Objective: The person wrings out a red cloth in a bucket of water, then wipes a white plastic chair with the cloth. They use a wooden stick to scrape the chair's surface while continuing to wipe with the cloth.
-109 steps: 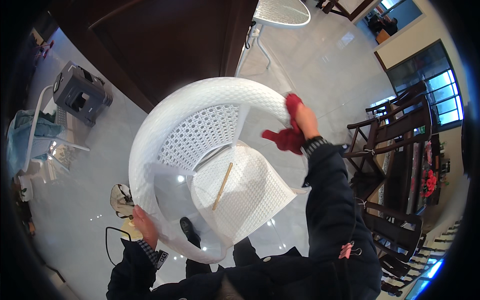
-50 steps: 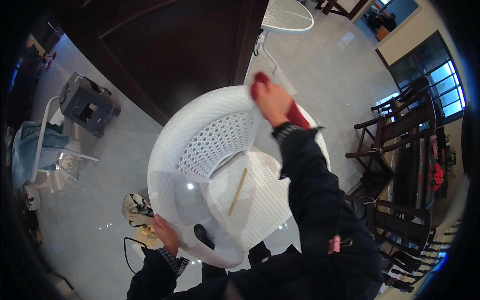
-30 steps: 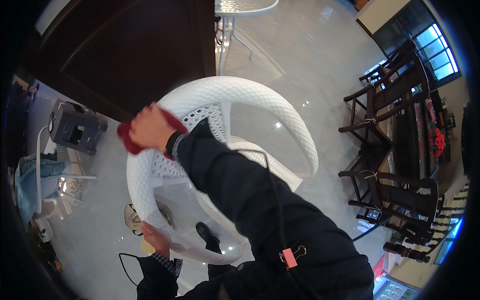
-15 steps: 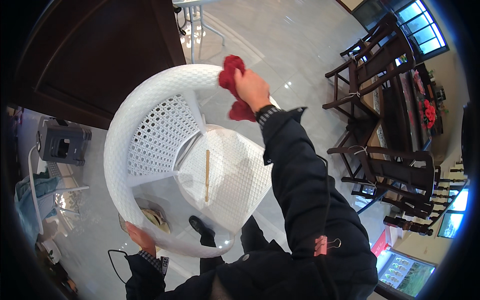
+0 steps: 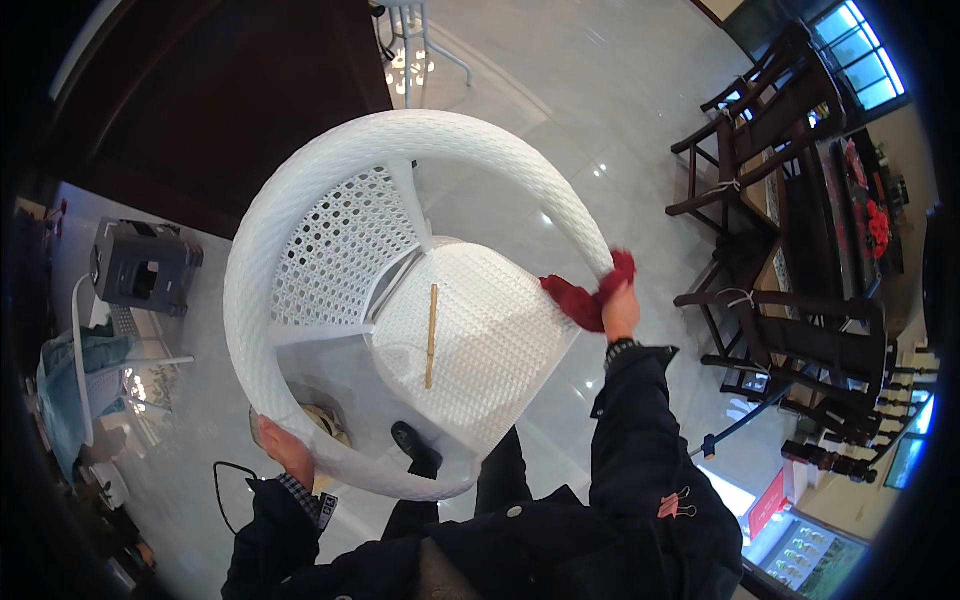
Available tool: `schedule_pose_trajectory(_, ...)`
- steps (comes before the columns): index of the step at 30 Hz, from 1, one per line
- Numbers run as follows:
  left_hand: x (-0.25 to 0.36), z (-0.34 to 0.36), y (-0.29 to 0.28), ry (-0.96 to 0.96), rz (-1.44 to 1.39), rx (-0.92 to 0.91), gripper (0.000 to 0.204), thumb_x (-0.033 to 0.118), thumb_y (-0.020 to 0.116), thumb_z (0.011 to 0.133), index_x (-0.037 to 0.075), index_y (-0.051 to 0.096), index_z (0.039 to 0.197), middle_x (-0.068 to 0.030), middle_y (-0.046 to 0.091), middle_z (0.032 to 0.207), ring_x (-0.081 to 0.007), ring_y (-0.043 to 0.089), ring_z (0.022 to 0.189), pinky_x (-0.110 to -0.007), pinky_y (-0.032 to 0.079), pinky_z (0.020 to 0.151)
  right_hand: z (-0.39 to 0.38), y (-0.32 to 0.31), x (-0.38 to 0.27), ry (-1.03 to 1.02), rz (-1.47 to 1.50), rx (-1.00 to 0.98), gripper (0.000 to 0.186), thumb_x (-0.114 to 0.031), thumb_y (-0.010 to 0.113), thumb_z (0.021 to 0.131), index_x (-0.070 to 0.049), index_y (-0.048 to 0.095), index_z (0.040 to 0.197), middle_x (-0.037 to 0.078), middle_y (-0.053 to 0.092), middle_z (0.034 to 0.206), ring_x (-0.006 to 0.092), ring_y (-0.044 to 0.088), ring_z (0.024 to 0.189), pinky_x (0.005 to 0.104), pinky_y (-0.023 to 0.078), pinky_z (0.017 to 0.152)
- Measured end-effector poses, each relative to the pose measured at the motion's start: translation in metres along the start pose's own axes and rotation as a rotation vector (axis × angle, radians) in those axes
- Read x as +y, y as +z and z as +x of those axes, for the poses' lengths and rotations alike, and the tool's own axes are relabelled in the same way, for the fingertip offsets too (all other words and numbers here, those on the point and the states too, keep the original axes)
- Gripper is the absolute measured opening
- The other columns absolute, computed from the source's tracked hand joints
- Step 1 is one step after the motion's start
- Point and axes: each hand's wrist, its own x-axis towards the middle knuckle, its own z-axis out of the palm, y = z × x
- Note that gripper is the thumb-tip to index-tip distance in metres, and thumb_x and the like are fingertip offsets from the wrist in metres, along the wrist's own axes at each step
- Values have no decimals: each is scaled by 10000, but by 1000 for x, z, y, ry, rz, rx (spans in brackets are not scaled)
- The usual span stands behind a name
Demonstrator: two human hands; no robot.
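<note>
A white woven-look armchair (image 5: 290, 170) with a curved top rail and a perforated back stands in front of me. My right hand (image 5: 621, 312) is closed round a dark red cloth (image 5: 577, 298), at the right end of the rail, with part of the cloth hanging beside the seat. At the near left, my left hand (image 5: 287, 452) grips the lower curve of the rail, its fingertips partly hidden. A thin light-brown stick (image 5: 432, 337) lies on the textured seat (image 5: 490, 320).
A dark wooden panel (image 5: 230, 90) rises at the far left. Next to it stands a grey step stool (image 5: 148, 268), with a white chair bearing a teal cloth (image 5: 75, 385) nearer. Dark wooden chairs (image 5: 815, 335) line the right side. A white-legged table (image 5: 412, 45) stands far off.
My right hand has swept the red cloth along the rail, from its far part rightward and nearer to its right end. My left hand stays on the near-left rail. The view has shifted slightly.
</note>
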Motion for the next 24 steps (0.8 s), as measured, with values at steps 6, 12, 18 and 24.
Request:
schedule_pose_trajectory(6, 17, -8, 2, -1, -76, -34, 603, 407, 334, 1084, -130, 506, 1296, -242, 580, 1272, -315, 556, 1146, -375, 414, 1024, -18, -63, 31, 147, 305, -157, 441, -374, 539, 983, -7, 633, 1209, 201, 691, 1076, 316, 673, 994, 436, 538, 855)
schedule_pose_trajectory(12, 32, -12, -1, 52, 32, -74, 594, 405, 323, 1082, -118, 531, 1270, -266, 600, 1226, -359, 574, 1112, -398, 435, 989, 44, -160, -133, -216, 1330, -373, 382, -203, 681, 937, 37, 586, 1218, 117, 666, 1107, 189, 661, 940, 315, 545, 841)
schedule_pose_trajectory(18, 24, -10, 1, -39, 3, -22, 612, 419, 306, 1077, -112, 500, 1312, -226, 582, 1274, -314, 566, 1151, -383, 431, 1010, 66, -70, -333, -830, 692, 9, 566, -76, 606, 791, -52, 491, 1344, 219, 581, 1194, 370, 567, 1106, 466, 479, 941)
schedule_pose_trajectory(24, 17, -9, -6, -58, 52, -12, 641, 433, 311, 1082, -120, 447, 1374, -261, 542, 1340, -341, 518, 1234, -382, 386, 1064, 48, 13, -348, -941, -95, 214, 435, -330, 605, 890, -279, 585, 1321, 54, 596, 1240, 322, 546, 1076, 503, 451, 764)
